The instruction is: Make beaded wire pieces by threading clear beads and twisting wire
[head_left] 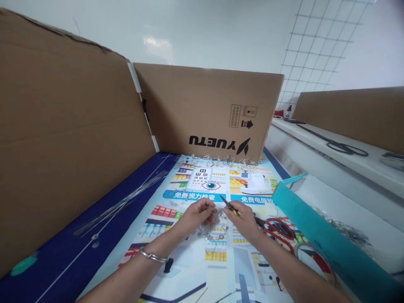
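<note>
My left hand is closed in a pinch, with a fine wire piece with clear beads at and below its fingertips. The wire's exact path between the fingers is hard to see. Close by on the right, my right hand is wrapped round what look like small pliers, with a dark pointed nose and a yellow part. The nose points up and left, past the left fingertips, and the rest is hidden in the palm. Beside my right wrist lie scissors with red-orange handles, partly covered by the hand.
A teal box at right holds a heap of wire pieces. Several clear wire pieces line the foot of the cardboard panel. Long thin wires lie at left on blue cloth. A roll sits near my right forearm.
</note>
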Tool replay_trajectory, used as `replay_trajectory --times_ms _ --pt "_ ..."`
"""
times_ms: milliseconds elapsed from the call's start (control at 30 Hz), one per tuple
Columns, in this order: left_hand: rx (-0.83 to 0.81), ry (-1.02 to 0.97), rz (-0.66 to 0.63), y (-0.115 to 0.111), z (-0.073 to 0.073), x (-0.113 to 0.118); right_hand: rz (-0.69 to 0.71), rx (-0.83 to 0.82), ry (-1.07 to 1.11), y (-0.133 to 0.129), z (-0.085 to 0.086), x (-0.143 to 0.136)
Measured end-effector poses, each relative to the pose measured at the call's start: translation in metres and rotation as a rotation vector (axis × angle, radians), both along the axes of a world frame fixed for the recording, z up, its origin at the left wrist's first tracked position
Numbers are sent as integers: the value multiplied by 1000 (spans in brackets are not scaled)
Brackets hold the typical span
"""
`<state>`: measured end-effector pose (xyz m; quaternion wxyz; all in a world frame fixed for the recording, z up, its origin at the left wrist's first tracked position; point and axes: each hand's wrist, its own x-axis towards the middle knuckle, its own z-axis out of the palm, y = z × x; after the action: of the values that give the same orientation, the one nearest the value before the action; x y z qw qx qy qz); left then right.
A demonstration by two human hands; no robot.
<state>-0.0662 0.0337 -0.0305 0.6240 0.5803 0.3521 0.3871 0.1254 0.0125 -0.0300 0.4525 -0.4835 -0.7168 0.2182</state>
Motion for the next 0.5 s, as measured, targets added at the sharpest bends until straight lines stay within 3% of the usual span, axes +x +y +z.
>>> replay_trajectory --times_ms 500 --pt "1 9 88 -1 -4 -3 -51 -163 271 3 4 3"
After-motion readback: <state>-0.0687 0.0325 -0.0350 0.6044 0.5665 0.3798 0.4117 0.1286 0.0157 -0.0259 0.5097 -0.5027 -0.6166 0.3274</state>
